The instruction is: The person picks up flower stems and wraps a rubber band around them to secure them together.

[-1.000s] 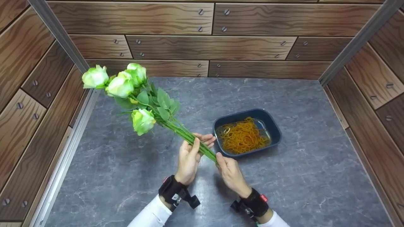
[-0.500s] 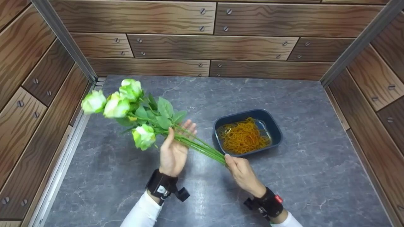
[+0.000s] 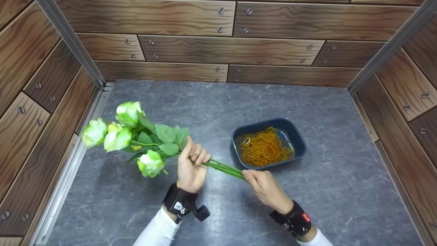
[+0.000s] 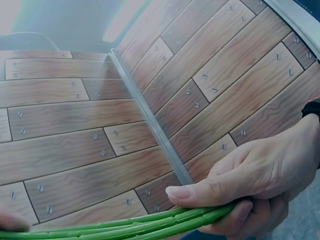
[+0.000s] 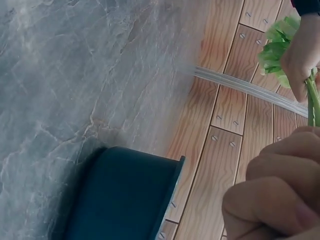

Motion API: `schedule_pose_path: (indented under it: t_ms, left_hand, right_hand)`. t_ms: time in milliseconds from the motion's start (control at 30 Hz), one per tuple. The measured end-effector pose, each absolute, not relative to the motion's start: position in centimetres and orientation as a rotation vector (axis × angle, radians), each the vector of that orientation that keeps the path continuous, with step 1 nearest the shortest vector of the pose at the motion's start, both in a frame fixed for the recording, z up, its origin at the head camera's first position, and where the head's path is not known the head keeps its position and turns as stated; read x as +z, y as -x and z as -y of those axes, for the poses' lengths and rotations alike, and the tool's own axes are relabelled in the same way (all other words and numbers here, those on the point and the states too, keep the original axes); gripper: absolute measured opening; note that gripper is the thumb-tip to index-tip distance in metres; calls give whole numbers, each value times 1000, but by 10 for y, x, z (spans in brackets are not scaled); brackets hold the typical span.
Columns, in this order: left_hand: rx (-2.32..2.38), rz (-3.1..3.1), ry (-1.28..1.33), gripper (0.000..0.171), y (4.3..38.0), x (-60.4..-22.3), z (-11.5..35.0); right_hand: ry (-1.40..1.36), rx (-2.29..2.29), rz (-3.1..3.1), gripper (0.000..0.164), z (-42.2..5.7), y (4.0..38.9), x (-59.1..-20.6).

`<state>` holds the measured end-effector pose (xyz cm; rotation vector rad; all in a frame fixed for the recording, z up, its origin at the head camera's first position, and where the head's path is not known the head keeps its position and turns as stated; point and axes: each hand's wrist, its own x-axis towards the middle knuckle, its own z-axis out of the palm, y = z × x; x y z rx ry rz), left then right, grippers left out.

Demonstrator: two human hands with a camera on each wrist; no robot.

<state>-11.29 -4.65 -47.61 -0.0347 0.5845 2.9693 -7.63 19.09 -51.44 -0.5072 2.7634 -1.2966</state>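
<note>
A bunch of artificial white-green roses with green leaves lies across both hands above the table, blooms toward the left. My left hand curls its fingers round the stems just below the leaves, thumb up along them. My right hand grips the lower ends of the green stems. In the left wrist view the right hand holds several stems between thumb and fingers. The right wrist view has its curled fingers close up, with the left hand beyond them.
A dark blue tray stands on the grey marbled table, just beyond the right hand. Inside it lies a heap of orange-yellow rubber bands. Wood-patterned walls enclose the table at the back and both sides.
My left hand has slid up the stems toward the leaves, opened, then curled round them. The blooms have come down toward the table, and the right hand has moved slightly right.
</note>
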Motion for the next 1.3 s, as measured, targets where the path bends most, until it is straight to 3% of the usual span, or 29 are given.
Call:
schedule_pose_path:
  t_ms: [200, 467, 867, 1300]
  left_hand:
    - [2998, -600, 23, 52, 114, -477, 48]
    - [3054, -677, 74, 51, 114, -477, 54]
    - [3085, -677, 99, 51, 111, -480, 58]
    - [3090, -692, 63, 50, 110, -480, 56]
  right_hand:
    - [566, -1266, -2705, 40, -192, 78, -510]
    - [730, -1217, -2578, 21, -212, 95, -490]
    - [627, -774, -2793, 22, -259, 172, -456]
    - [514, -498, -2835, 23, -268, 245, -486]
